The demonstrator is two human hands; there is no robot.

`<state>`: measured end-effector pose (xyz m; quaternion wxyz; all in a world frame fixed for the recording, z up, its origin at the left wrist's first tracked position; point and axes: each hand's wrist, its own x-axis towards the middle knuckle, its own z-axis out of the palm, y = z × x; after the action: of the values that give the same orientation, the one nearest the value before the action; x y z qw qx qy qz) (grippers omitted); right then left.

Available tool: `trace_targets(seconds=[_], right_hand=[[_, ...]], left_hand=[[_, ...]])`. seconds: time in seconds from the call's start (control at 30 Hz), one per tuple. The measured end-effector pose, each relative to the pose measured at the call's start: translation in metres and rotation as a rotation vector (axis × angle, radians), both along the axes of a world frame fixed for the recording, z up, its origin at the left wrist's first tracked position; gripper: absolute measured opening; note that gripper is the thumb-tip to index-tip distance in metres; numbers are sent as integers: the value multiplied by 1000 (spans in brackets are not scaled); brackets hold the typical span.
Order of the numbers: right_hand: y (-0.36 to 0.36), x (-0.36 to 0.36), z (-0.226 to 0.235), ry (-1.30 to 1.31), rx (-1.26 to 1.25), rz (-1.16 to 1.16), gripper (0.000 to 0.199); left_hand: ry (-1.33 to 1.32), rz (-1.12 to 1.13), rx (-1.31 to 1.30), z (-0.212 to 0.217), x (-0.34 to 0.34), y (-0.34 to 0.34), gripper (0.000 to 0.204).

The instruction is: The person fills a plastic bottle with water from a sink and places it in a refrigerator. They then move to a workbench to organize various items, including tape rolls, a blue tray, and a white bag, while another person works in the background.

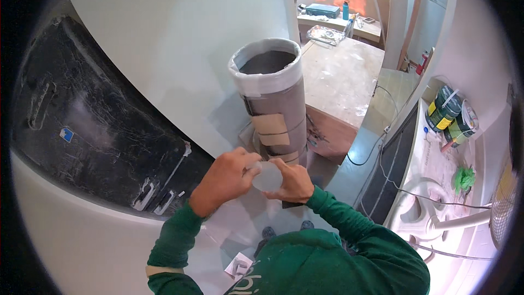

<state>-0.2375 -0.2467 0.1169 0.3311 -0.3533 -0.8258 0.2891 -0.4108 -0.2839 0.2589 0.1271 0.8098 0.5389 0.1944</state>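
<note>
In front of my chest, both hands are at a round, whitish, translucent disc (267, 177), whose exact kind I cannot make out. My left hand (226, 177) is closed, with thumb and fingertips pinched at the disc's left edge. Curved around the right side, my right hand (293, 182) grips it between thumb and fingers. Just beyond the hands stands a tall brown cylinder (275, 101) with cardboard pieces strapped to its side. White wrapping (267, 83) covers its upper rim, and its top looks dark inside.
A black panel (98, 114) with handles lies to the left. A pale tabletop (344, 76) stands beyond the cylinder. On the right, a bench carries paint buckets (445, 108), a green bundle (464, 178) and a white fan stand (426, 207). Cables (382, 131) trail nearby.
</note>
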Motion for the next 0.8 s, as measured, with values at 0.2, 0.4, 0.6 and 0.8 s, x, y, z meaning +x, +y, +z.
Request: trace_targets(seconds=[0.2,0.4,0.6,0.8], right_hand=[[5,-4,-4,48,26,20,81],[6,-14,8,67,72,7,78],[-4,-36,14,83,4,128,75],[-15,-81,8,58,18,256,75]], left_hand=[[-297,-271,43,-8,-11,4,21],[-80,245,130,-5,-15,-9,25],[-296,76,358,-25,-48,-27,29],[-211,299,257,-41,-84,-64,34]])
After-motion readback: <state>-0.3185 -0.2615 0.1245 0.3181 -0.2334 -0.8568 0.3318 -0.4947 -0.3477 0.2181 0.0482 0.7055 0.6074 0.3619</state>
